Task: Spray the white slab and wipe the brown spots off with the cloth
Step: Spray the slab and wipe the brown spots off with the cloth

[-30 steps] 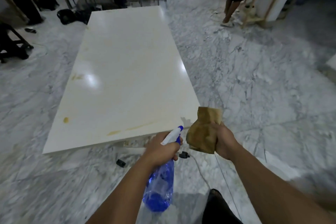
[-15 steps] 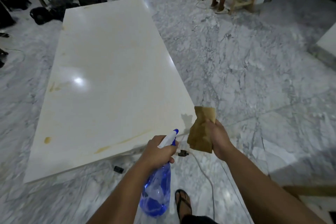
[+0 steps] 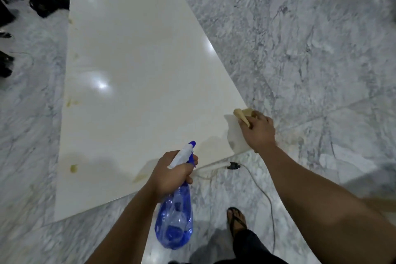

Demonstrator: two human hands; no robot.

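A long white slab lies low over the marble floor. Brown spots mark it: one spot near the front left, a smear at the front edge beside my left hand, and a fainter spot on the left side. My left hand grips a blue spray bottle by its neck, white nozzle pointing over the slab. My right hand holds the tan cloth down at the slab's near right corner.
A grey cable with a black plug runs over the floor under the near corner. My sandalled foot stands close to the slab's front edge. Dark bags and chair legs crowd the far left end.
I have stepped closer to the slab. My right hand has dropped from mid-air, bringing the cloth down onto the near right corner. The spray bottle now reaches over the front edge.
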